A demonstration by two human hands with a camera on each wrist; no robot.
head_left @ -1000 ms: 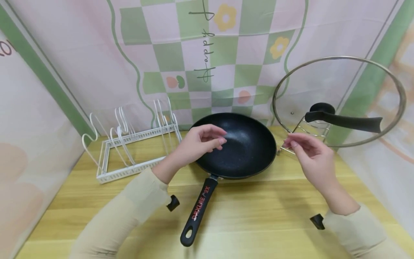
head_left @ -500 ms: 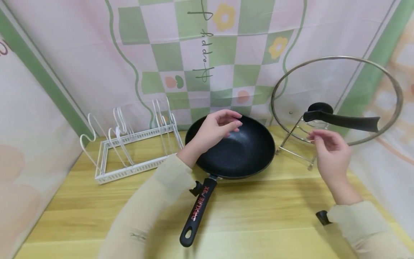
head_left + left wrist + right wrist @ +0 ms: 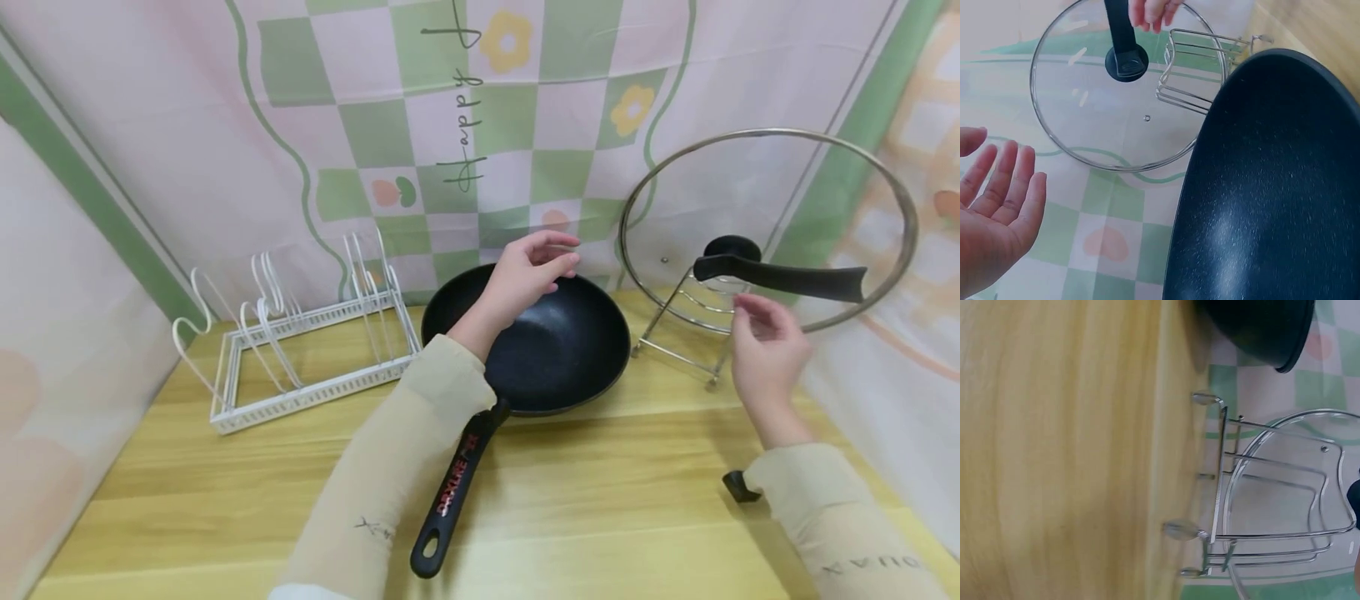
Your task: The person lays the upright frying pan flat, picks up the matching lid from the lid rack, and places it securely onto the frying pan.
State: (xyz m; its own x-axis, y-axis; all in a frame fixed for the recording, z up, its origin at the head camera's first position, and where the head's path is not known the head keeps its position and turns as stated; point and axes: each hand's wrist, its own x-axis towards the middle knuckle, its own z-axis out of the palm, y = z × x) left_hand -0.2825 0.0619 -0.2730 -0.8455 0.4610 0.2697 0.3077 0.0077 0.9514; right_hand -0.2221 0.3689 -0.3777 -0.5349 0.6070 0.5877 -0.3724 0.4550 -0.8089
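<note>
My left hand (image 3: 528, 275) hovers above the far part of a black frying pan (image 3: 555, 350), fingers loosely bent and holding nothing. In the left wrist view that hand (image 3: 1000, 212) shows its palm and spread fingers. A glass pot lid with a metal rim (image 3: 917, 225) leans upright on a wire lid stand (image 3: 678, 357) at the right. Just below the lid's black handle (image 3: 795, 279) is my right hand (image 3: 768, 350), fingers loosely curved with nothing between them. Whether its fingertips touch the handle cannot be told. In the right wrist view the stand (image 3: 1279, 537) stands on its feet.
A white wire rack (image 3: 300, 392) with upright dividers stands at the left of the wooden table (image 3: 600, 517). The pan's long handle (image 3: 453, 500) points toward the front edge, partly behind my left sleeve. A patterned cloth (image 3: 420, 125) hangs behind.
My left hand has moved right and farther over the pan. The right hand has moved right, from left of the lid stand to just under the lid handle. The head view has shifted slightly.
</note>
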